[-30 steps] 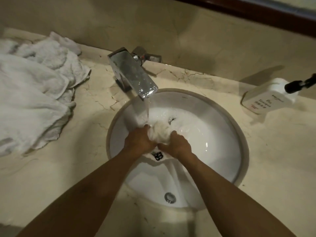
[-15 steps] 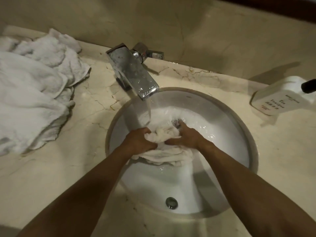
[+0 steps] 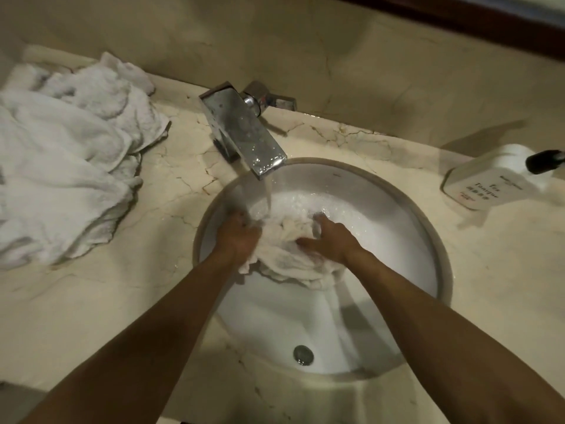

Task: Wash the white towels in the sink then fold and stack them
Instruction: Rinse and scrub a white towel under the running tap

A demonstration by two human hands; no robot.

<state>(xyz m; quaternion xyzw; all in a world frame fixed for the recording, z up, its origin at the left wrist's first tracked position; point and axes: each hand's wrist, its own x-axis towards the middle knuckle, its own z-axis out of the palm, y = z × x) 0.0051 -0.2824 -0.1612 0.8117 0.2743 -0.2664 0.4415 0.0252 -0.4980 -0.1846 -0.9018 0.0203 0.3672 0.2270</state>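
Both hands are down in the round white sink, working a wet white towel that sits bunched up in the basin right under the running chrome faucet. The left hand has its fingers curled around the towel's left edge, and the right hand lies on top with fingers spread fairly straight, pressing it down. A pile of white towels sits on the marble counter to the left, well apart from the sink. A white pump bottle stands off to the right.
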